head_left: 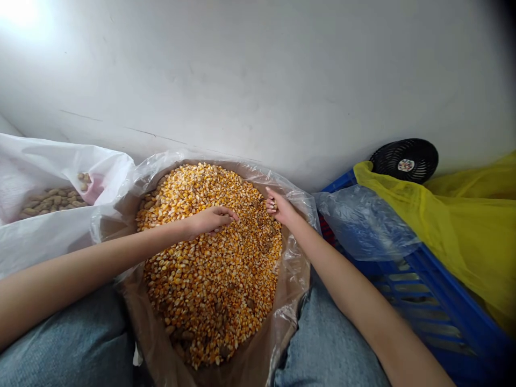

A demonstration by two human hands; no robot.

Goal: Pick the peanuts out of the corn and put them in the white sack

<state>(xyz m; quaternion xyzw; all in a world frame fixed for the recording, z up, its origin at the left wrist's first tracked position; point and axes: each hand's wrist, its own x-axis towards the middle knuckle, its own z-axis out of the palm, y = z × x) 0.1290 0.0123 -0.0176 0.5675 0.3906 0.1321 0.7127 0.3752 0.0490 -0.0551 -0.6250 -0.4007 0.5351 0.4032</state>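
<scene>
Lying below L fingers [226,212], corn [209,269], sm. pc [274,205] in R fingers [270,210]

Arms [108,263] stretch forward, left fingers [226,211] loosely bent, right fingers [269,202] curled.

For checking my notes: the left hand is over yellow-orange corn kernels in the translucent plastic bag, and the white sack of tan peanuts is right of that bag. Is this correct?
Not quite: the white sack of tan peanuts is left of the translucent plastic bag, as the head view shows. The left hand is indeed over the corn kernels.
</scene>
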